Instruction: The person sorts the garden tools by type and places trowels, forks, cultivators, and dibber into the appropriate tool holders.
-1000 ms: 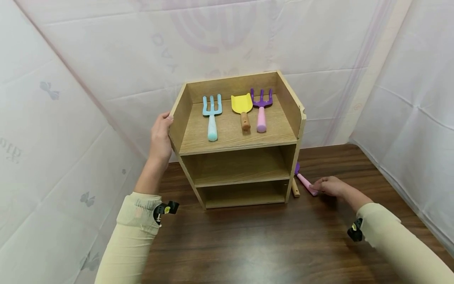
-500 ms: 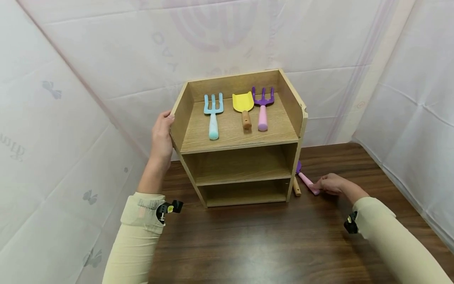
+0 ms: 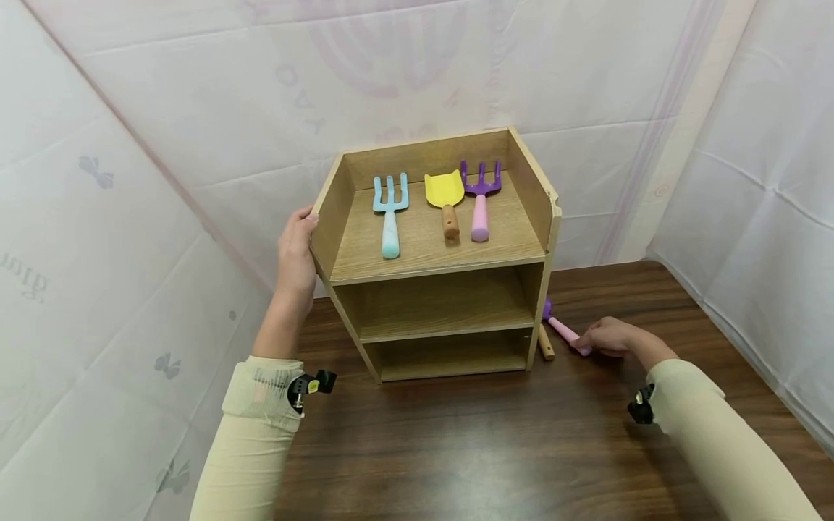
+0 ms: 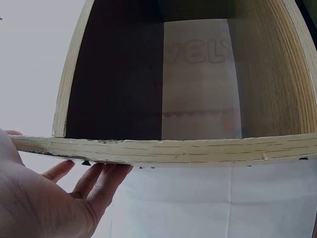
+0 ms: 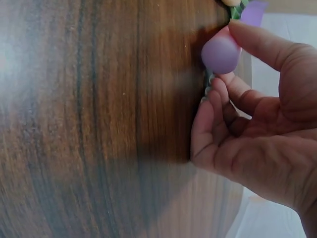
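Observation:
A small wooden shelf [image 3: 449, 265] with three levels stands against the back sheet. My left hand [image 3: 296, 257] grips its left side wall, fingers behind the panel in the left wrist view. At the shelf's right foot, my right hand [image 3: 609, 337] pinches the end of a pink-handled garden tool [image 3: 562, 329] between thumb and fingers. That tool lies low over the table; its purple head is partly hidden behind the shelf. On the top level rest a light blue hand fork [image 3: 390, 231], a yellow shovel [image 3: 445, 189] with a wooden handle and a purple hand fork [image 3: 480, 217] with a pink handle.
Beside the pinched tool, a wooden handle [image 3: 546, 344] sticks out from behind the shelf's right wall. White printed sheets [image 3: 606, 130] enclose the back and both sides. Dark wood grain covers the table [image 3: 456, 441].
The pink handle's end has shifted slightly to the right with my right hand. My left hand keeps its grip on the shelf, and the tools on top lie as before.

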Tool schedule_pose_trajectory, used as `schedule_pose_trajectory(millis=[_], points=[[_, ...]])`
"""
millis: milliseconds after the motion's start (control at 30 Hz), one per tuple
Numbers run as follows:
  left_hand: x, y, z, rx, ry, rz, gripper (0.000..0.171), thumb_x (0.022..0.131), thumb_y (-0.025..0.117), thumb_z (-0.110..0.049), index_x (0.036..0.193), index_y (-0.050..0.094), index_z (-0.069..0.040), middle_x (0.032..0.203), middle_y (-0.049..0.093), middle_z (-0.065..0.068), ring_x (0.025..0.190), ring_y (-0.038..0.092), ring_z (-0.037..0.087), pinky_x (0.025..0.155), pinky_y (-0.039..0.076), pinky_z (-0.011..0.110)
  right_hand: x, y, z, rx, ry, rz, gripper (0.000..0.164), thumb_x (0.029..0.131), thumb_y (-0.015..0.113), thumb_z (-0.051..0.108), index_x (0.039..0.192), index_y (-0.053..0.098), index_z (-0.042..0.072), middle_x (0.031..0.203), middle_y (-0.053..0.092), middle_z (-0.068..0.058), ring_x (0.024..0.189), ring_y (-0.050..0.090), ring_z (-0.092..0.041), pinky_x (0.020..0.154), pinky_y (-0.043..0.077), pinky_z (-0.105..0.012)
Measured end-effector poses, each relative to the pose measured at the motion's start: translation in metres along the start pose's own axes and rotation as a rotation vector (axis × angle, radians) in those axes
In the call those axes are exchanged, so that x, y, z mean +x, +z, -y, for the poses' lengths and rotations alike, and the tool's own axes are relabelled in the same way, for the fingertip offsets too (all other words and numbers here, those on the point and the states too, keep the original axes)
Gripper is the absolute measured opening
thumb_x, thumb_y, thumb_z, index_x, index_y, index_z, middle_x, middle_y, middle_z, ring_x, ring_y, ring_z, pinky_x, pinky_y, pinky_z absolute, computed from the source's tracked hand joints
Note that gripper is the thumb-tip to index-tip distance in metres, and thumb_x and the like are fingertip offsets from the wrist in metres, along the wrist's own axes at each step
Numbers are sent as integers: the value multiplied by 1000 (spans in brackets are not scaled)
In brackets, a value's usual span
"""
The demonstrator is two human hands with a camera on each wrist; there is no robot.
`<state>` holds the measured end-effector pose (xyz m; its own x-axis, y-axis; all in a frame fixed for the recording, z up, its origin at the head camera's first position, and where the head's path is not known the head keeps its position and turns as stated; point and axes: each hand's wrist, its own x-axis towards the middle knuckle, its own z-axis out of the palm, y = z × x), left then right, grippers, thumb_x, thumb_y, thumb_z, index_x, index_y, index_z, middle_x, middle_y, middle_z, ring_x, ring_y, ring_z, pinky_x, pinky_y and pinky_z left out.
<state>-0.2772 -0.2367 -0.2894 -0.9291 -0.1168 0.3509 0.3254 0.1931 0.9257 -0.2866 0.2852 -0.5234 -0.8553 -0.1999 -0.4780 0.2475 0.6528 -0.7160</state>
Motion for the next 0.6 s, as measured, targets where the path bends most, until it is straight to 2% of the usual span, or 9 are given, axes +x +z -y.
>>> schedule_pose_trajectory(millis=[133,400,467,600], points=[[0,1,1,3,0,1,47,106,38,-35,143,60,-17,119,61,-4,105,58,16,90,48,34,1,-5,-5,73,5,35,28,99,72,30,106,78,3,93,71,6,96,60,-10,86,53,-25],[1,2,2,1,5,-10,46,107,38,-36,142,61,-17,118,60,-5,103,58,15,88,47,33,3,-8,-6,174,59,59,18,97,72,27,87,77,14,83,68,9,88,59,-11,83,53,-26],[1,2,1,5,5,-11,46,107,38,-35,143,61,-17,118,60,-5,103,58,15,88,47,33,3,-9,-5,183,68,58,17,97,72,27,87,77,14,84,67,9,89,59,-11,83,53,-26],[1,2,1,8,2,-7,47,107,38,-35,145,59,-16,118,60,-6,103,58,15,88,47,33,3,-9,-7,158,44,62,20,98,70,26,97,79,8,89,66,7,93,57,-12,85,53,-27]])
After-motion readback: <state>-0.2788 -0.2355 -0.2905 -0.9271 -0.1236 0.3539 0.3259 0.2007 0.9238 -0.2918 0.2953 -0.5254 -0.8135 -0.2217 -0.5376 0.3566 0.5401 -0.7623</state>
